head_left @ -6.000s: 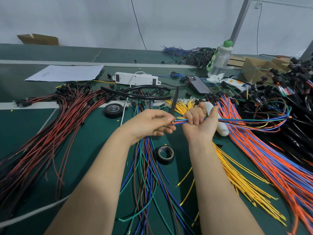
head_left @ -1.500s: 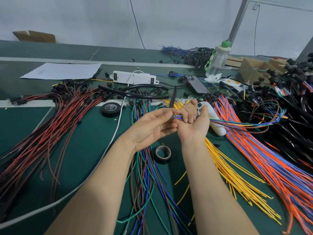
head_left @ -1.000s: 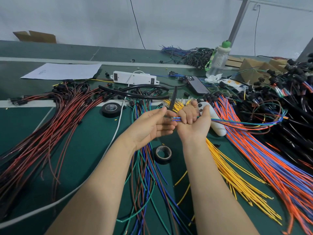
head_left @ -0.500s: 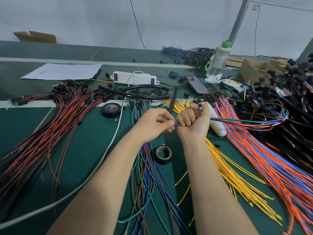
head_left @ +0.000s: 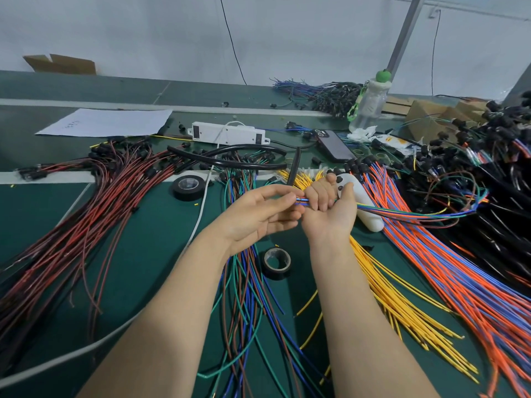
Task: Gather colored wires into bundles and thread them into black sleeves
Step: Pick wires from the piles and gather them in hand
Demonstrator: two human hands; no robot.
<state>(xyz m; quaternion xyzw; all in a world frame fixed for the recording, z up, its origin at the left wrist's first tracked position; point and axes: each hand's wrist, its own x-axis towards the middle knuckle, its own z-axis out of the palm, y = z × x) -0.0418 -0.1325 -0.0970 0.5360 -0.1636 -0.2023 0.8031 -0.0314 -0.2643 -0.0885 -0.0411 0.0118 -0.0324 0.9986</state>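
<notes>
1 wire bundle (head_left: 402,213): right hand (head_left: 330,209) grips, left hand (head_left: 258,215) pinches ends.

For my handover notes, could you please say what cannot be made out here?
Head view:
Wire bundle inside the right hand grip: curled fingers hide it.
Left hand at the bundle tips: too small to tell pinching from touching.
Paper sheet writing: too small.
Orange wires: cut off by the right edge.

Wiring assembly workshop, green workbench (head_left: 138,254), sorted wire heaps (head_left: 431,268), tape rolls (head_left: 188,187)
</notes>
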